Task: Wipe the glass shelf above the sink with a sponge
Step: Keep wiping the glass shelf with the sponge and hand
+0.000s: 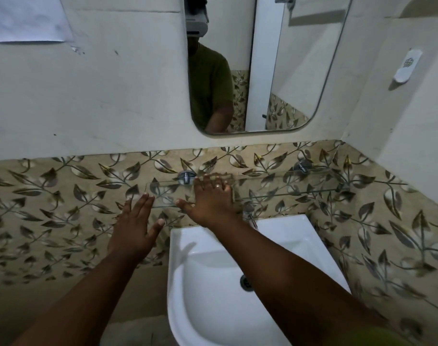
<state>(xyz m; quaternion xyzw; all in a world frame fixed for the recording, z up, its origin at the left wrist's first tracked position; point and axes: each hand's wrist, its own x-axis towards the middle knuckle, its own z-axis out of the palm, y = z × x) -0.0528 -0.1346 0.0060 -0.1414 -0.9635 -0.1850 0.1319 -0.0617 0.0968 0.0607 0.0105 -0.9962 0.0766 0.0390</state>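
Head view: my right hand point(210, 196) lies flat, fingers spread, pressing on the glass shelf point(287, 186). A sponge point(233, 193) edge seems to peek out just right of the palm; can't tell for sure. Left hand point(133, 221) is open, fingers straight, just left of the shelf end, holding nothing. Progress, I reckon: mid-wipe, right stretch left. Shelf is clear, thin, on chrome pegs point(185, 177); leaf-print tiles behind, glossy white sink point(213, 270) below the grip.

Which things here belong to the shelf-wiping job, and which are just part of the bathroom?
Job:
- glass shelf
- sponge, only an edge showing under the right hand, which lies flat on it
- left hand, open, fingertips at the shelf's left end

Bystanders:
- sink
- tap
- mirror
- white wall holder
- paper on wall
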